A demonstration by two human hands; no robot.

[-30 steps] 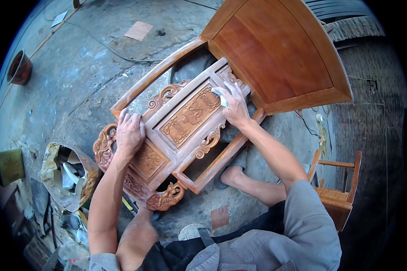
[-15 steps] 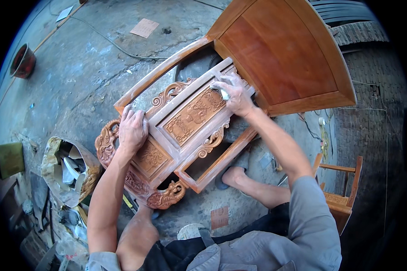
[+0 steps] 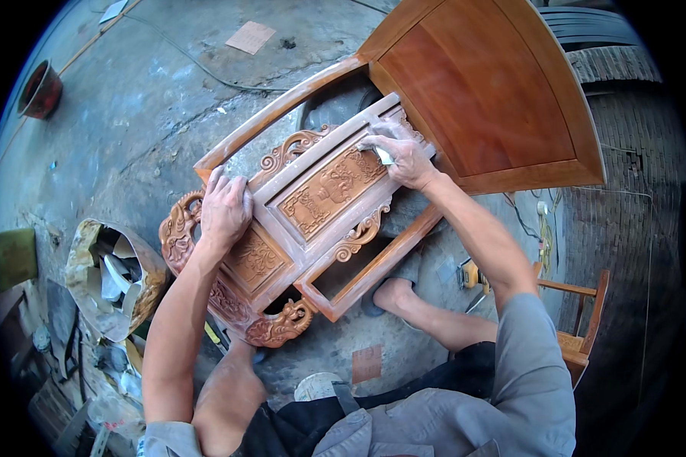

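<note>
A carved wooden chair (image 3: 312, 232) lies tipped across the middle, its back panel facing up and dusted pale. My left hand (image 3: 226, 209) is closed over the frame of the back, between the upper carved panel (image 3: 334, 190) and the carved crest at lower left. Between the fingers and thumb of my right hand (image 3: 405, 158) is a small pale folded piece (image 3: 385, 156) that looks like sandpaper. That hand rests at the panel's upper right end, near the seat (image 3: 480, 91). Whitish dust coats the fingers of both hands.
To the left stands an open sack (image 3: 141, 266) with scraps in it; a dark bucket (image 3: 41, 91) is farther off. Reddish paper squares (image 3: 367, 364) lie on the concrete floor (image 3: 152, 129). At right are a yellow power tool (image 3: 471, 275) and a small wooden chair (image 3: 579, 335).
My right hand has shifted only slightly at the panel's upper end, still holding the pale piece. The left hand keeps its hold on the frame. The whole view has moved a little.
</note>
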